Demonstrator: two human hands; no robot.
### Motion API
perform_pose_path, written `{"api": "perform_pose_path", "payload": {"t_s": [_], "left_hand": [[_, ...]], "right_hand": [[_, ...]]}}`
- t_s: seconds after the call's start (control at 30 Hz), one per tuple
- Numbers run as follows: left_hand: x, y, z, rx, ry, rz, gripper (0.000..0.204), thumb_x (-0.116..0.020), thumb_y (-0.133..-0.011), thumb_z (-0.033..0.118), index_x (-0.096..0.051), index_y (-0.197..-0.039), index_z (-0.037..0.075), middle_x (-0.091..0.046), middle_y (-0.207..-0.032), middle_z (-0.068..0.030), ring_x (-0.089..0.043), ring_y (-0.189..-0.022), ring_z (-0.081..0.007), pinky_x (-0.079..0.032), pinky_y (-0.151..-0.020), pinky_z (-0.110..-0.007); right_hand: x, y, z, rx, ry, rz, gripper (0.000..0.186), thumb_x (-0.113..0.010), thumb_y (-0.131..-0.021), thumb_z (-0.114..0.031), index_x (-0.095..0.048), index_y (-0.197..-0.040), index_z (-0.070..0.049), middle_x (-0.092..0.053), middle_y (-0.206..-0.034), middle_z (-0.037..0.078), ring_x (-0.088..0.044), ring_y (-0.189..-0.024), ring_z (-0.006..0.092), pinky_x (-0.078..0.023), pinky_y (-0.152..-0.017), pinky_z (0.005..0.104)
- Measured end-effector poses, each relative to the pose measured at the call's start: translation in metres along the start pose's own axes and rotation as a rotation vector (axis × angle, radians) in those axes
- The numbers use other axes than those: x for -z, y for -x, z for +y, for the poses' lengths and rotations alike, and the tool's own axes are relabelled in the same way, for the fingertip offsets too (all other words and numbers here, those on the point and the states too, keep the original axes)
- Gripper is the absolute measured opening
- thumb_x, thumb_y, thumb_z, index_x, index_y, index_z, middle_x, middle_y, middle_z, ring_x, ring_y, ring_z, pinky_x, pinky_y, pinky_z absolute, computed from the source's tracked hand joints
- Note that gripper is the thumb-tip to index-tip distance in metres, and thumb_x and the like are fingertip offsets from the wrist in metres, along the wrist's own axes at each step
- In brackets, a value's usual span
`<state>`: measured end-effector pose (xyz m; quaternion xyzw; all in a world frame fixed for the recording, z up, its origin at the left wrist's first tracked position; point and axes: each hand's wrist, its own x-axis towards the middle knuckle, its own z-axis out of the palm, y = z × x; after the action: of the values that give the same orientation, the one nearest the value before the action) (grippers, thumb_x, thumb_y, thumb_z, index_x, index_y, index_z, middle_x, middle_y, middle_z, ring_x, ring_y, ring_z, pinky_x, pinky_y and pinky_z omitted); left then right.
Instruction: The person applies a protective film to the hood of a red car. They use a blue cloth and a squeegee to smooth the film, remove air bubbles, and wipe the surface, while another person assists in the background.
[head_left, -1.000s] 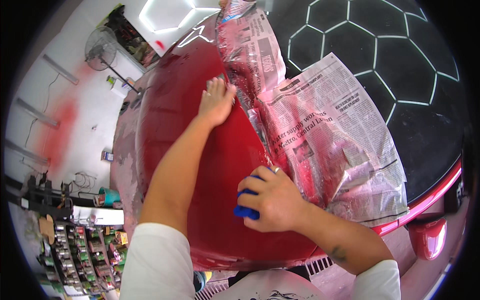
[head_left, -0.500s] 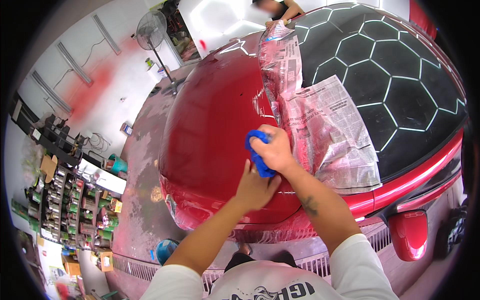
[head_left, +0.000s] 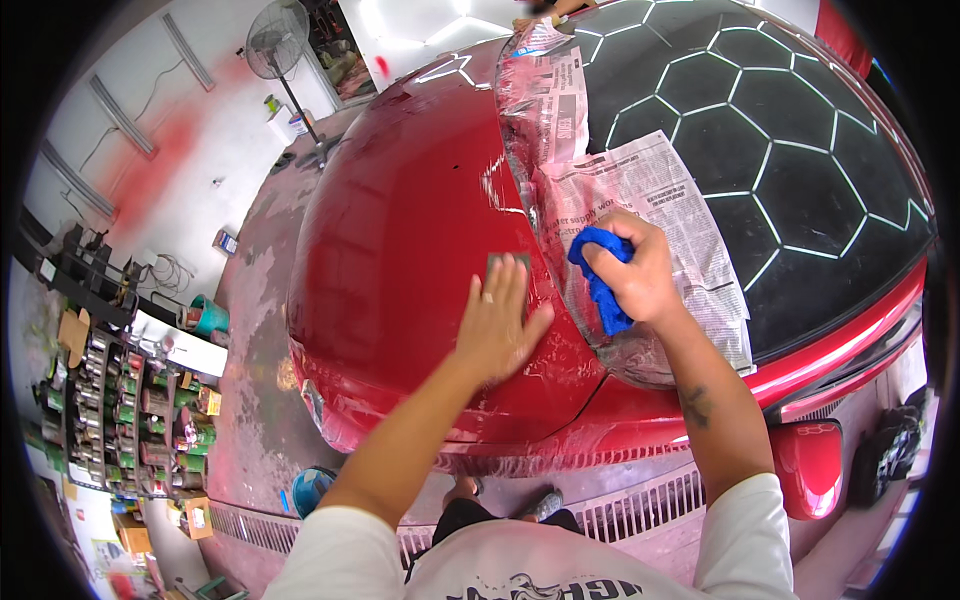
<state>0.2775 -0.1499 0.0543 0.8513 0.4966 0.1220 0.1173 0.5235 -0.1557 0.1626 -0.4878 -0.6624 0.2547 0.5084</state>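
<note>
My left hand (head_left: 497, 325) lies flat and open on the glossy red car panel (head_left: 390, 240), fingertips over a small dark grey-green pad (head_left: 508, 261). Whitish wet-looking streaks show on the paint beside it and higher along the seam. To its right, my right hand (head_left: 634, 268) grips a bunched blue cloth (head_left: 602, 298), held above newspaper sheets (head_left: 690, 275) that cover the edge of the red panel. The newspaper is crumpled and tinted pink. Beyond it, a glossy black car surface (head_left: 800, 260) reflects white hexagonal lights.
A red side mirror (head_left: 805, 470) sticks out at the lower right. A standing fan (head_left: 278, 40), shelves of cans (head_left: 135, 410) and a teal bucket (head_left: 205, 316) are at left. A blue bucket (head_left: 314, 488) sits below the car. Another person's arm (head_left: 545, 12) shows at the top.
My left hand came back from far along the seam, passing under the cloth. My right hand with the cloth moved up and right over the newspaper. The co-worker at the top is now mostly out of view.
</note>
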Motion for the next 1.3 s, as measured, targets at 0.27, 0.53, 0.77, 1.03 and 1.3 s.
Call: {"api": "perform_pose_path", "payload": {"t_s": [0.27,0.53,0.77,1.03,1.3], "left_hand": [[-0.031,-0.103,-0.041,0.039,-0.254,0.14,0.08,-0.034,-0.119,0.055,-0.029,-0.174,-0.002,-0.023,-0.184,-0.0318,-0.02,-0.172,-0.048,-0.02,-0.138,-0.064],[-0.001,0.007,0.06,0.074,-0.043,0.044,0.09,-0.037,-0.118,0.059,-0.021,-0.177,-0.007,-0.019,-0.186,-0.0302,-0.015,-0.173,-0.0485,-0.014,-0.14,-0.062],[-0.015,-0.086,0.0,0.108,-0.171,0.154,0.072,-0.033,-0.121,0.05,-0.033,-0.174,0.001,-0.023,-0.184,-0.0313,-0.019,-0.172,-0.05,-0.021,-0.136,-0.068],[0.009,-0.009,0.042,0.118,-0.011,-0.002,0.095,-0.039,-0.117,0.065,-0.021,-0.178,-0.005,-0.018,-0.187,-0.0287,-0.014,-0.175,-0.0424,-0.012,-0.14,-0.062],[0.037,-0.275,-0.117,0.211,-0.056,-0.068,0.098,-0.019,-0.115,0.075,-0.012,-0.182,0.003,-0.008,-0.191,-0.0191,-0.004,-0.177,-0.0346,-0.008,-0.141,-0.059]], "right_hand": [[-0.012,0.0,0.01,0.254,0.178,0.098,0.019,-0.084,-0.08,-0.02,-0.079,-0.089,-0.004,-0.074,-0.09,0.012,-0.072,-0.084,0.0334,-0.058,-0.078,0.0435],[-0.001,-0.012,0.008,0.238,0.191,0.314,0.022,-0.085,-0.081,-0.024,-0.08,-0.091,-0.004,-0.074,-0.092,0.012,-0.072,-0.086,0.0338,-0.058,-0.079,0.0441],[-0.005,-0.012,0.007,0.175,0.222,0.291,0.026,-0.084,-0.083,-0.026,-0.081,-0.092,-0.002,-0.074,-0.092,0.014,-0.072,-0.084,0.0331,-0.057,-0.079,0.044],[0.0,-0.011,0.008,0.162,0.263,0.288,0.024,-0.083,-0.081,-0.025,-0.08,-0.09,-0.004,-0.074,-0.093,0.014,-0.072,-0.088,0.0355,-0.058,-0.081,0.0454],[-0.012,-0.017,0.015,0.188,0.397,0.201,0.021,-0.085,-0.073,-0.02,-0.078,-0.088,-0.007,-0.073,-0.093,0.012,-0.07,-0.086,0.0354,-0.058,-0.076,0.0451]]}}
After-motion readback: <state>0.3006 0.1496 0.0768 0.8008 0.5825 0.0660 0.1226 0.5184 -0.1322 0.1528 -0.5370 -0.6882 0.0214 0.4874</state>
